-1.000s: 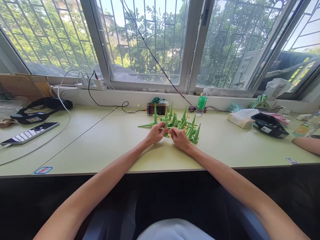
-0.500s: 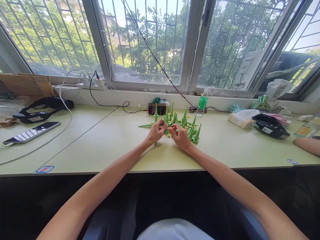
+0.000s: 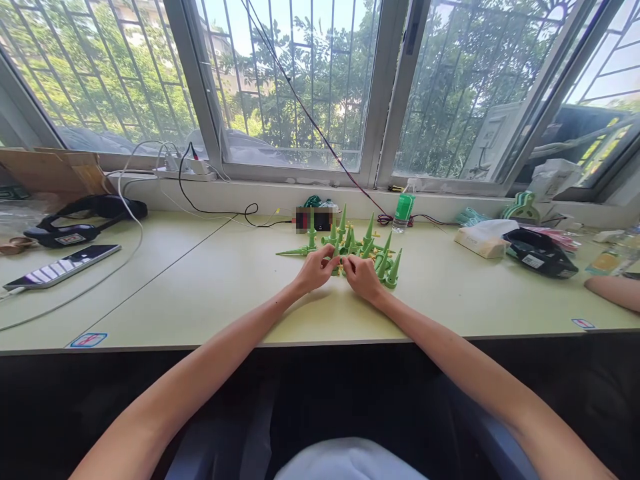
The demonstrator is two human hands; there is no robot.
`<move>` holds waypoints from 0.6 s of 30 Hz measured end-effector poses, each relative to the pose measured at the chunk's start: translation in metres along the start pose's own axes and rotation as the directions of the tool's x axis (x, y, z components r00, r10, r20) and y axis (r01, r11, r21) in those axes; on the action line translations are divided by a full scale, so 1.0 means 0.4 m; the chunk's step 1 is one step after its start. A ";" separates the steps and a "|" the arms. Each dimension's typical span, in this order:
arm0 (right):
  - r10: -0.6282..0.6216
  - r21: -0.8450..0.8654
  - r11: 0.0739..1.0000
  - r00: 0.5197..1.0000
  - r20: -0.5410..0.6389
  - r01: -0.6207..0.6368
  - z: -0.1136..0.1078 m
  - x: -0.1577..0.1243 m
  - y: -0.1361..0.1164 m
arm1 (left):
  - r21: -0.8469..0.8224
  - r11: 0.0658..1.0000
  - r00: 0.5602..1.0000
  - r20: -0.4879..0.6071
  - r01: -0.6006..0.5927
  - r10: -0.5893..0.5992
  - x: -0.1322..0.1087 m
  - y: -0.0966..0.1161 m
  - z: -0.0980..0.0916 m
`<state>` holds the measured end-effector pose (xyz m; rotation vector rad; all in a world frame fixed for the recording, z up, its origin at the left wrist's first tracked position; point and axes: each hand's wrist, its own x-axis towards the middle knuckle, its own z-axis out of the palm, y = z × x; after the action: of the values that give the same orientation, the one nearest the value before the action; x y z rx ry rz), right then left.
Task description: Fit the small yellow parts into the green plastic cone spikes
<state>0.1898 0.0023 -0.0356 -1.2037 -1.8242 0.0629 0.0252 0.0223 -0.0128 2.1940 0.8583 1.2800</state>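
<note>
On the table in front of me, several green cone-shaped plastic spikes [image 3: 369, 230] stand in a cluster, with small yellow pieces among them. One green spike [image 3: 293, 251] lies on its side at the left of the group. My left hand [image 3: 315, 269] is closed round another green spike [image 3: 336, 252], partly hidden by the fingers. Close beside it, my right hand [image 3: 363, 277] pinches at that spike's end; whatever sits between its fingertips is too small to make out. The two hands nearly touch at the near side of the cluster.
Behind the spikes are a dark device [image 3: 320, 220] and a green-labelled bottle [image 3: 404, 208]. A phone [image 3: 63, 267] and a black headset [image 3: 75, 223] lie left. To the right are a tissue box [image 3: 480, 241], another headset [image 3: 540, 252] and another person's arm [image 3: 613, 293].
My left hand has shifted slightly right and down, its fingers curling over the spike. The right hand's fingers have drawn in tighter. The standing spikes stay put.
</note>
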 end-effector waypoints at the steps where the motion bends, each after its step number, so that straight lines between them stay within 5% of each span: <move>1: 0.006 -0.008 1.000 1.000 0.005 -0.006 0.000 0.000 -0.001 | 0.006 1.000 1.000 0.006 0.002 -0.002 0.000 0.003 0.000; 18: -0.090 0.124 0.988 0.995 -0.036 0.094 -0.012 0.005 -0.007 | -0.175 0.968 0.973 -0.108 0.182 -0.203 0.020 -0.001 -0.001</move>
<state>0.1912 0.0003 -0.0300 -1.0266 -1.8185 0.1052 0.0278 0.0283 -0.0082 1.8702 0.9531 1.3511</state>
